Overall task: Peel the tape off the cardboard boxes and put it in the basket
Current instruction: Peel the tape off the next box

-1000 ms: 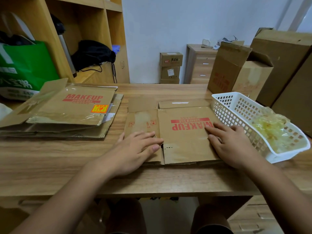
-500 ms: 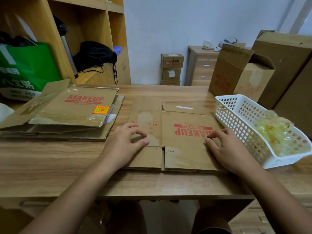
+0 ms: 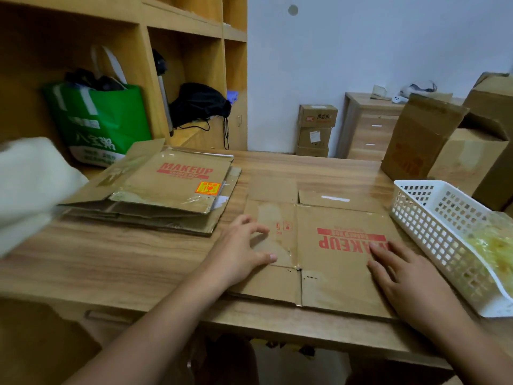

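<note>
Red "MAKEUP" reads clear on the top of the flattened stack (image 3: 177,190) at ten o'clock. Same red "MAKEUP", upside down, on the flat box (image 3: 333,276) at four o'clock, its first letters partly under the right hand (image 3: 410,284). The print on the orange sticker (image 3: 207,188) and on the green bag (image 3: 102,126) at nine o'clock is too blurred to read.

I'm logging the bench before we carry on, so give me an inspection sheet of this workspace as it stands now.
Surface: wooden desk, woodgrain top.
Job's things: flattened box lies under both hands; stack of flattened boxes at left, glossy tape on top; white basket at right holds crumpled tape.
Clutter: upright cardboard boxes behind the basket; green bag behind the stack.
Grippers: left hand rests on the box, fingers arched; right hand lies flat on it.
Cables: black cord hangs from a black bag on the shelf.
Surroundings: wooden shelves, white wall, drawer unit.
</note>
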{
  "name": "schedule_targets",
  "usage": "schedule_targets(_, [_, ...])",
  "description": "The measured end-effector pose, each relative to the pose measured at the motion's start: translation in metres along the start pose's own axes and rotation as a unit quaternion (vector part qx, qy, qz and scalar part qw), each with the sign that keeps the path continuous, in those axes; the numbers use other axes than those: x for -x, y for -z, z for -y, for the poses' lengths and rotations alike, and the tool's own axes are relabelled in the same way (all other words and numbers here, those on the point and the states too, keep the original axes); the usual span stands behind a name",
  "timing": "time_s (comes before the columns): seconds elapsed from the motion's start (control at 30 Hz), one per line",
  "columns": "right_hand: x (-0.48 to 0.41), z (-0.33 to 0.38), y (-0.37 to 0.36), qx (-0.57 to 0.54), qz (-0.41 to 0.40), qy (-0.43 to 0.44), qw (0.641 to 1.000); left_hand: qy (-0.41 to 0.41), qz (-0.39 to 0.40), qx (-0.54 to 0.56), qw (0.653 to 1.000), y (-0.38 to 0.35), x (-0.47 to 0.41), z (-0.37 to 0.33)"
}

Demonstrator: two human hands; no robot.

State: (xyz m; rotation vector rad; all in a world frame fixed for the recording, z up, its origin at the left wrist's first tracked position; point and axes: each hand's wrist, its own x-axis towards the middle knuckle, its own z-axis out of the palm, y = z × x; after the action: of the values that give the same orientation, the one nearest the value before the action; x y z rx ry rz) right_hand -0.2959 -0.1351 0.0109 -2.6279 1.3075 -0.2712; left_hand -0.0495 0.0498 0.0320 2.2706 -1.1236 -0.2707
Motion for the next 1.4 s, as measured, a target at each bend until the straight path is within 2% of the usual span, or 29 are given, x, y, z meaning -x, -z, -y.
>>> schedule_targets(0.17, [0.001, 0.006, 0.006, -0.029, -0.007, -0.014, 0.999, -0.01, -0.007, -0.016, 1.0, 0.004, 0.003, -0.001])
schedule_targets(0.37, [0.006, 0.028, 0.016, -0.136, -0.105, -0.022, 0.985, -0.048, -0.054, -0.025, 0.997, 0.04, 0.011, -0.006])
schedule_targets(0.47, [0.003, 0.052, 0.033, -0.16, -0.157, 0.009, 0.974, -0.057, -0.088, -0.018, 0.994, 0.077, 0.014, -0.001])
schedule_targets(0.57, [-0.005, 0.089, 0.052, -0.16, -0.167, 0.06, 0.971, -0.057, -0.12, -0.024, 0.991, 0.121, 0.015, 0.01])
schedule_targets(0.73, [-0.028, 0.162, 0.062, -0.213, -0.131, 0.097, 0.963, -0.053, -0.165, -0.059, 0.983, 0.192, 0.006, 0.045])
schedule_targets(0.97, [-0.064, 0.262, 0.041, -0.258, -0.101, 0.164, 0.947, -0.016, -0.171, -0.028, 0.985, 0.259, -0.014, 0.131])
schedule_targets(1.07, [-0.075, 0.294, 0.028, -0.254, -0.075, 0.18, 0.947, -0.002, -0.178, -0.024, 0.984, 0.27, -0.023, 0.166])
schedule_targets(1.27, [-0.09, 0.331, -0.004, -0.202, -0.018, 0.176, 0.963, 0.011, -0.18, 0.049, 0.982, 0.264, -0.041, 0.214])
schedule_targets(1.4, [-0.097, 0.339, -0.027, -0.167, 0.024, 0.16, 0.973, 0.021, -0.159, 0.039, 0.986, 0.249, -0.055, 0.236])
